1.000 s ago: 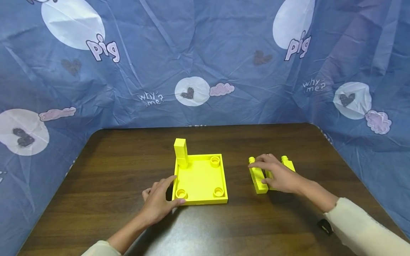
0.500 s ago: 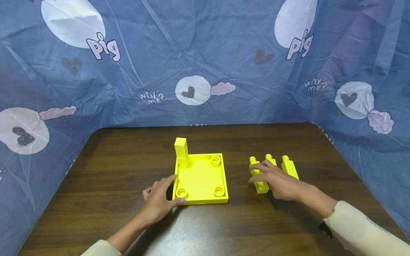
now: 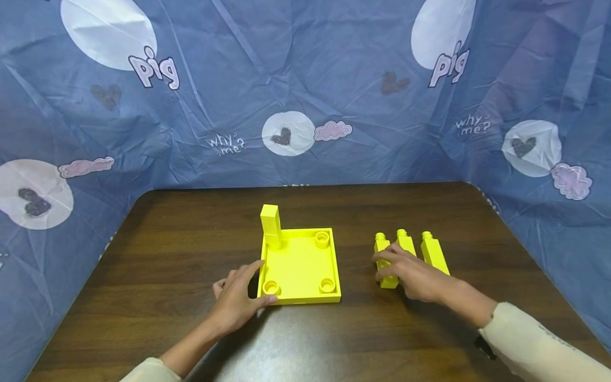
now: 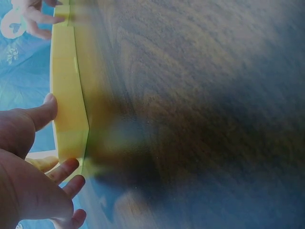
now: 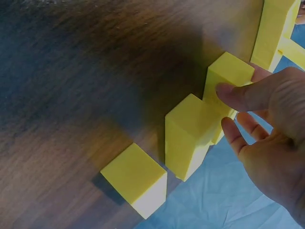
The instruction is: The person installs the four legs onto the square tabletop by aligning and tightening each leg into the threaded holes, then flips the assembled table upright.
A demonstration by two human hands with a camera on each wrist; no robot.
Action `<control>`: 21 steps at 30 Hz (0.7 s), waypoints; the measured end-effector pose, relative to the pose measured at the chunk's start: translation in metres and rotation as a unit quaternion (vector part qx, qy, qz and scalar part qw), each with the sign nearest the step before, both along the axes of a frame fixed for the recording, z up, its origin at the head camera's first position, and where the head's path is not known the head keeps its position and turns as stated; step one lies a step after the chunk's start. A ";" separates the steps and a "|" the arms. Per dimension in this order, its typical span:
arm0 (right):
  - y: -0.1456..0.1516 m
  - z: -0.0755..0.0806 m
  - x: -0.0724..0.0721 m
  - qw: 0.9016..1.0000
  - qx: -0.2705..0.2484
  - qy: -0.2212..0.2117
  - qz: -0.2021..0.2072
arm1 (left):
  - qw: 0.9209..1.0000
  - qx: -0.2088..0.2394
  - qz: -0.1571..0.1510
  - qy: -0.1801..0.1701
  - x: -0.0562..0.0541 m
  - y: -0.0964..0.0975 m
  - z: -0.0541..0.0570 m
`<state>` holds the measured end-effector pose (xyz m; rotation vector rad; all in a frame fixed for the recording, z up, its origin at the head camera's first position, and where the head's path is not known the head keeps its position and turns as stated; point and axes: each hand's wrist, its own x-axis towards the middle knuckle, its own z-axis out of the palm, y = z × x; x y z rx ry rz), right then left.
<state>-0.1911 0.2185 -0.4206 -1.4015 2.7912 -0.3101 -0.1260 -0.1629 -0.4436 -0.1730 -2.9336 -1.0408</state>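
Apparently, the step in hand is the picking up of the left block (image 5: 228, 69), which lies on the surface (image 3: 296, 345) beside the middle block (image 3: 406, 245) and the right block (image 3: 434, 254). The right hand (image 3: 420, 277) has its thumb and forefinger about this block, so I judge it as a pinch; how firm it is, I cannot tell. The left hand (image 3: 234, 302) is spread around the near left corner of the tray (image 3: 300, 268), touching two walls. One post (image 3: 270, 225) stands at the far left corner, and the other three corners have bare sockets (image 3: 322, 239), so the next move would probably call for lifting the block and turning it upright over a socket. The head view shows these sockets, which neither wrist view shows; the right wrist view shows the square ends of all three blocks, two of them hidden by the hand from above.
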 end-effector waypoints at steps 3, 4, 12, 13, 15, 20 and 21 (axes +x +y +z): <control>0.000 -0.001 0.001 1.000 -0.001 -0.005 -0.002 | 1.000 0.001 0.000 -0.001 0.000 0.000 0.001; 0.000 -0.002 0.001 1.000 -0.002 -0.006 -0.001 | 1.000 0.002 0.000 -0.002 0.000 0.000 0.001; 0.000 -0.004 0.001 1.000 0.003 -0.007 0.000 | 1.000 0.006 0.002 -0.007 0.000 0.001 0.002; 0.000 -0.004 0.001 1.000 0.004 -0.008 -0.001 | 1.000 0.006 0.002 -0.007 0.001 0.001 0.003; 0.000 -0.004 0.001 1.000 0.005 -0.009 0.000 | 1.000 0.007 0.001 -0.008 0.001 0.001 0.003; 0.001 -0.003 0.001 1.000 -0.024 -0.009 0.013 | 1.000 0.009 0.001 -0.010 0.002 0.001 0.004; 0.001 -0.002 0.001 0.999 -0.036 -0.008 0.016 | 1.000 0.009 0.001 -0.010 0.002 0.001 0.004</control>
